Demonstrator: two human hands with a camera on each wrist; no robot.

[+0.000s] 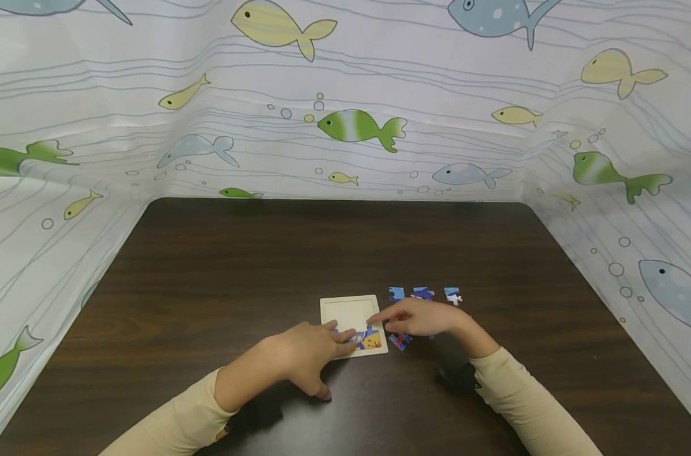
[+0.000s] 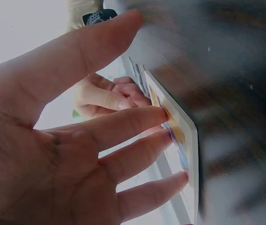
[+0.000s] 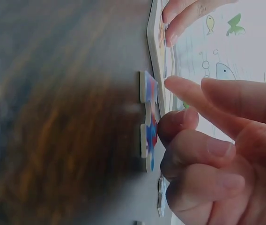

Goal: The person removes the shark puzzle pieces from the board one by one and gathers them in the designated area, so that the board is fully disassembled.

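Observation:
A square wooden puzzle tray [image 1: 345, 308] lies on the table, with picture pieces [image 1: 370, 341] laid along its near side and bare wood behind them. My left hand [image 1: 306, 353] rests spread over the tray's near left part. In the left wrist view its straight fingertips [image 2: 180, 179] press on the pieces, thumb held away. At the tray's right side, my right hand [image 1: 422, 316] stretches out its index finger [image 3: 184, 89] and touches a blue piece in the tray by the right rim. Its other fingers are curled, with nothing seen in them.
Several loose puzzle pieces lie right of the tray: a blue one [image 1: 396, 294], a darker blue one [image 1: 422, 292] and a blue and white one [image 1: 453, 295] at the back. A blue and red piece [image 1: 399, 341] sits close beside the tray. A fish-printed curtain [image 1: 379, 171] surrounds the table.

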